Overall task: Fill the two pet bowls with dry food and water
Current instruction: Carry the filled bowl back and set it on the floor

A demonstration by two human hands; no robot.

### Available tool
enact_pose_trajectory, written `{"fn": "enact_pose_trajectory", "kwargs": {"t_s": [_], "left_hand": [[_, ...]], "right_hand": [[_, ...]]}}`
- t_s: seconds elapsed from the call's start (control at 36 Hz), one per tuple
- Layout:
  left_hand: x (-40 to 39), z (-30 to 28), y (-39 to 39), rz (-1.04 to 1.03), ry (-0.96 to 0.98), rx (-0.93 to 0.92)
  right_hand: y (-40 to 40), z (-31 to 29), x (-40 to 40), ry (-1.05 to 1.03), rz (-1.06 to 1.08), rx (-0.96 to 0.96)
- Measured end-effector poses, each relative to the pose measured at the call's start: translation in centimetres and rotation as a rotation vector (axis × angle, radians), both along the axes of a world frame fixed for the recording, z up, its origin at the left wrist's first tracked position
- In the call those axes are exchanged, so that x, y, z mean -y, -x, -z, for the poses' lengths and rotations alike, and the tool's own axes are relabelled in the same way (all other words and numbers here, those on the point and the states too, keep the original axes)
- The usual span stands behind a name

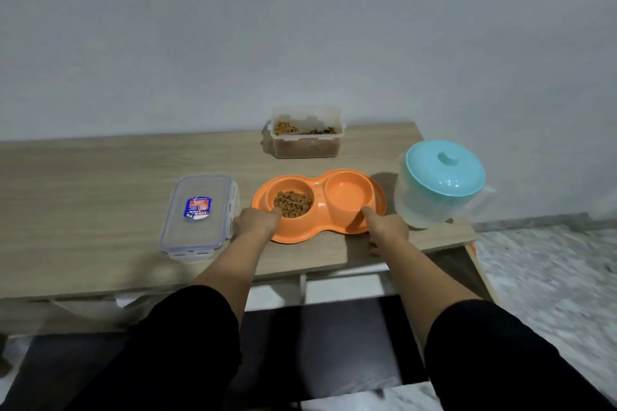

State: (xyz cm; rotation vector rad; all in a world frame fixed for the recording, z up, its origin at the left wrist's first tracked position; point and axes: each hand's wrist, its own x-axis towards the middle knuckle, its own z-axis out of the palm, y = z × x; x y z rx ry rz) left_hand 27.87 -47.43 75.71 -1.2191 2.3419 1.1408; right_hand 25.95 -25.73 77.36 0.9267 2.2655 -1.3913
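An orange double pet bowl (320, 233) lies on the wooden table (100, 177). Its left well holds brown dry food (293, 203). The right well (349, 195) looks glossy, and whether it holds water I cannot tell. My left hand (255, 222) grips the near left edge, thumb over the rim beside the food. My right hand (389, 228) grips the near right edge, thumb on the right well's rim. A clear food container (306, 140) with kibble stands open at the back. A clear water jug (430, 203) with a teal lid (445, 172) stands just right of the bowl.
The container's clear lid (198, 213) with a blue label lies flat to the left of the bowl. The jug sits near the table's right edge, with pale floor (551, 277) beyond. A white wall runs behind the table.
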Motion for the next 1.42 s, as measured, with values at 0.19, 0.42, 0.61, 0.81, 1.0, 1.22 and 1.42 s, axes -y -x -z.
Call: {"fn": "enact_pose_trajectory", "kwargs": {"t_s": [0.19, 0.42, 0.61, 0.81, 1.0, 1.22, 1.42], "left_hand": [[1.0, -0.2, 0.4, 0.054, -0.029, 0.000], [0.9, -0.2, -0.2, 0.154, 0.011, 0.033], [0.3, -0.1, -2.0, 0.189, 0.008, 0.028], [-2.7, -0.3, -4.5, 0.180, -0.037, -0.027], [-9.5, -2.7, -7.2, 0.176, -0.083, -0.129], [-19.2, -5.4, -12.8, 0.214, -0.203, -0.220], [-25.1, -6.7, -16.6, 0.213, -0.235, -0.283]], "right_hand": [[-1.7, -0.1, 0.8, -0.005, 0.104, 0.005], [-4.4, 0.1, 0.8, 0.059, 0.253, 0.030], [-7.3, 0.0, 0.4, 0.074, 0.364, 0.047], [-10.5, -1.2, -2.3, 0.074, 0.444, 0.006], [-14.6, -2.8, -8.2, 0.009, 0.462, -0.057], [-20.5, -5.4, -16.9, 0.032, 0.534, -0.125], [-24.4, -7.4, -22.9, 0.048, 0.531, -0.132]]}}
